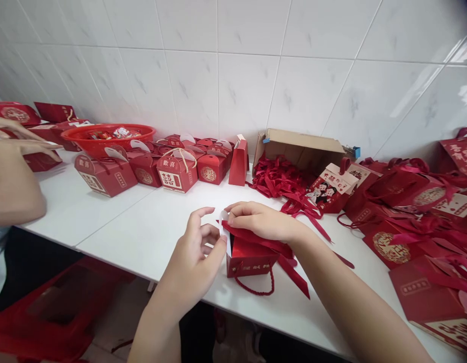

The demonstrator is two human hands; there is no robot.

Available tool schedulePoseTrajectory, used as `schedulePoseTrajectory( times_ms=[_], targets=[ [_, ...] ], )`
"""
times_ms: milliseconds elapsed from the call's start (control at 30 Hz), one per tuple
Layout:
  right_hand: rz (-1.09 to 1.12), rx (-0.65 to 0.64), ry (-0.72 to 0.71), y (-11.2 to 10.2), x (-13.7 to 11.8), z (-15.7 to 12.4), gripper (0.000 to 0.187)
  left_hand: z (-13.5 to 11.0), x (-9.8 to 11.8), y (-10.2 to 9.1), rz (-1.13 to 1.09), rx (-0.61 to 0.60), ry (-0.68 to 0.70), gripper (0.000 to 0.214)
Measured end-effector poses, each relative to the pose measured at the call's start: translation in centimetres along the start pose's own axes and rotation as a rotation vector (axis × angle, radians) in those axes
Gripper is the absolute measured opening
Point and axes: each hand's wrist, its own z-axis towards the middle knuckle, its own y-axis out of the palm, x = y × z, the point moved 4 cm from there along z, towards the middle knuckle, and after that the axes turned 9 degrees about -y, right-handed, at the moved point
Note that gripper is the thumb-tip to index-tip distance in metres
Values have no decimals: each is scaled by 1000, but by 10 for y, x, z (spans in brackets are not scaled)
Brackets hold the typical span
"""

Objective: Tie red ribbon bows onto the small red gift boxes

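Note:
A small red gift box [252, 259] with a twisted red cord handle [261, 292] stands near the front edge of the white table. Its raised flap shows a white inner side [225, 229]. My left hand [197, 254] is at the box's left side, fingers curved and apart, the thumb touching the white flap edge. From above, my right hand [258, 220] reaches over the box, fingers closed at the flap's top with a red ribbon [248, 236] under them. The ribbon's loose tails [295, 277] lie to the right. My right fingertips are partly hidden behind the flap.
Behind are a cardboard carton [305, 138] spilling red ribbons [278, 179] and a row of red boxes [180, 171]. A red basin [108, 133] holds small wrapped items. Beribboned boxes [392, 247] crowd the right. Another person's arm [16, 176] rests at left, near a red stool [48, 312].

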Motion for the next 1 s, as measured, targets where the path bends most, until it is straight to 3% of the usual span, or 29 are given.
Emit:
schedulePoseTrajectory(
  times_ms=[167, 367, 433, 500, 633, 733, 833, 900, 1000],
  targets=[
    [22, -74, -66, 3, -4, -1, 20, 7, -4, 1, -65, -7, -55, 33],
    [-57, -61, -68, 3, -4, 1, 22, 21, -9, 6, -146, -76, 2, 23],
    [-98, -15, -56, 0, -6, 0, 24, 25, -10, 0, -221, -50, 1, 18],
    [-145, 83, -47, -9, -11, -4, 25, 28, -11, -17, -445, 102, 4, 13],
    [-230, 311, 9, -38, -18, -22, 23, 18, -22, -63, -1153, 710, 100, 15],
    [-362, 321, 99, -56, -15, -36, 20, 13, -26, -72, -1217, 846, 155, 9],
    [-479, 131, 239, -62, -7, -46, 22, 19, -22, -58, -932, 697, 214, 17],
    [-514, 7, 327, -60, -2, -50, 27, 29, -19, -36, -661, 454, 160, 15],
    [-511, -50, 373, -57, 1, -49, 32, 36, -19, -2, -345, 93, 52, 24]
  ],
)
